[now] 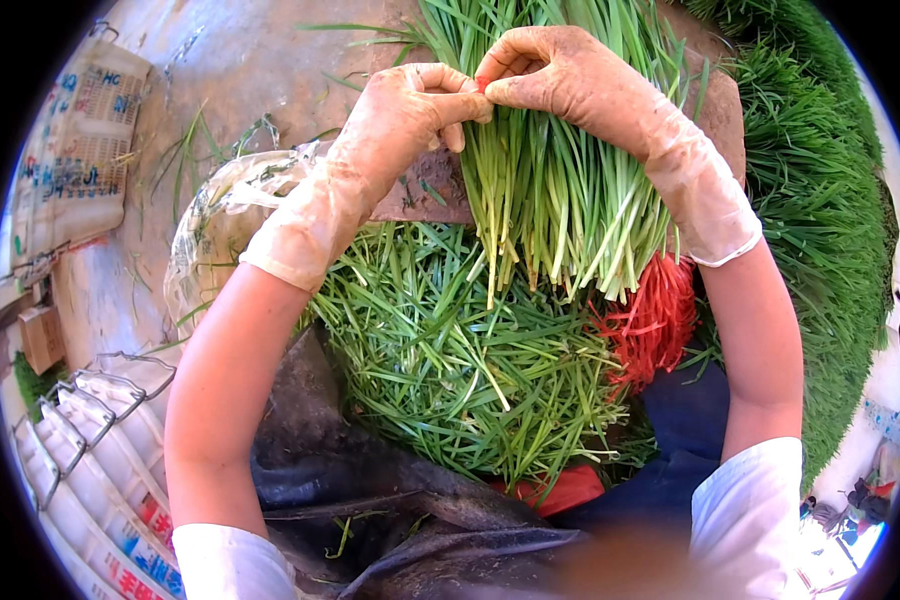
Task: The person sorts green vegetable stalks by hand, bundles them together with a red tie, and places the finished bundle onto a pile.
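A brown floor (240,60) spreads on your left, with a pale crate (82,150) near the edge of view. Your gloved left hand (395,110) is closed in a pinch at a small red strip (483,86). Nearer you lies a loose heap of cut green leaves (460,350). The bundle of green stalks (560,190) rests across a brown block (425,195), its pale ends toward you. Your gloved right hand (570,80) pinches the same strip above the bundle. Beside the heap sits a red tuft (655,320); dense green leaves (810,220) line the far right.
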`<state>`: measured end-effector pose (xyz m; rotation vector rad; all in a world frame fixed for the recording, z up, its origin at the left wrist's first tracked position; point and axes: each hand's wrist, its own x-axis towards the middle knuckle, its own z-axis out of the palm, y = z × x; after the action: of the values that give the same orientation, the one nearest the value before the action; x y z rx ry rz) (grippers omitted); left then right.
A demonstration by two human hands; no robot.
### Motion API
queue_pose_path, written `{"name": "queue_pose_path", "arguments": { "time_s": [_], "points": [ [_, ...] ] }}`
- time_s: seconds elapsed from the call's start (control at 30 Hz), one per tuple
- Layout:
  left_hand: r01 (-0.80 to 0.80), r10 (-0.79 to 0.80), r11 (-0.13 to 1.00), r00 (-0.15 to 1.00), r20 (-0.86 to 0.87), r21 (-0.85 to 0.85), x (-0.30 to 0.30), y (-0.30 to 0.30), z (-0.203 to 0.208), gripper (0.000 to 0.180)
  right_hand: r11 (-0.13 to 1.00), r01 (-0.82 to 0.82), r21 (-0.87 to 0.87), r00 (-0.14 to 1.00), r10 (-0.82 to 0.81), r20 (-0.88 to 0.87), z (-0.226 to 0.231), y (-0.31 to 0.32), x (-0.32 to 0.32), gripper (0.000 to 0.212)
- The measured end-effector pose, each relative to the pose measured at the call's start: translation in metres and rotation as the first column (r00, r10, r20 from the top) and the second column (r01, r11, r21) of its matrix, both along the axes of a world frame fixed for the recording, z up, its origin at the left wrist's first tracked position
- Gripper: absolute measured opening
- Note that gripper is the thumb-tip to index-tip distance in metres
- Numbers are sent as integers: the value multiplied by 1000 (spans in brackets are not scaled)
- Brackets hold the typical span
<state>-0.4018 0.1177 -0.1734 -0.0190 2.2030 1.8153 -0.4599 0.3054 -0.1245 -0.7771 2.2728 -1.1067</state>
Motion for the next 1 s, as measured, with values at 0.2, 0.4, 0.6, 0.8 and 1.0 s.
{"name": "queue_pose_path", "arguments": {
  "time_s": [0.2,0.4,0.6,0.8,1.0],
  "points": [
    [-6,3,993,1000,-22,-119,0,4,5,17,993,45,109,966,-16,-259,-1,-4,5,20],
    [-38,35,989,999,-24,-145,0,1,3,20,939,69,336,338,294,-894,3,-20,15,18],
    [-5,7,993,1000,13,-117,3,2,1,17,960,-24,279,808,183,-560,0,-3,10,15],
    [-16,15,990,1000,-7,-138,6,3,-3,16,907,-25,419,797,272,-540,0,-10,12,21],
    [-9,-4,981,998,-66,-193,3,12,7,15,790,-3,612,561,508,-654,27,-20,15,16]
  ]
}}
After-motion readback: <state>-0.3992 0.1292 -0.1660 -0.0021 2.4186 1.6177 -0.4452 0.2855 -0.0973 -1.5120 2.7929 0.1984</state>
